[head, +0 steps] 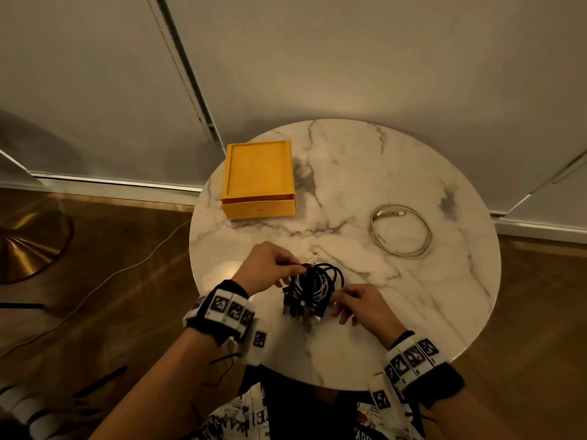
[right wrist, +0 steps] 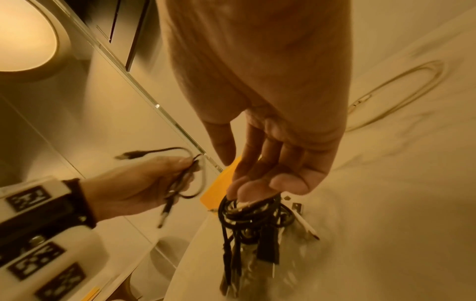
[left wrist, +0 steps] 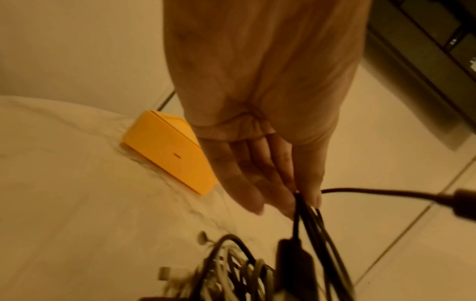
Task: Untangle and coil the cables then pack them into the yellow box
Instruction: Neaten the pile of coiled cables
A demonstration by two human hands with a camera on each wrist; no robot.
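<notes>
A tangle of black and white cables [head: 313,289] hangs just above the near part of the round marble table [head: 413,312]. My left hand [head: 293,265] pinches loops of a black cable [left wrist: 309,213] at the tangle's top left. My right hand [head: 336,304] grips the bundle [right wrist: 252,213] from the right, fingers curled over its top, with plugs dangling below. The yellow box [head: 259,179] lies shut at the table's far left. A coiled white cable [head: 401,231] lies flat at the right.
The table's near rim [head: 317,387] is close to my body. On the wooden floor at the left lie a thin white cord [head: 104,277] and a brass lamp base [head: 28,246]. Pale wall panels [head: 349,58] stand behind the table.
</notes>
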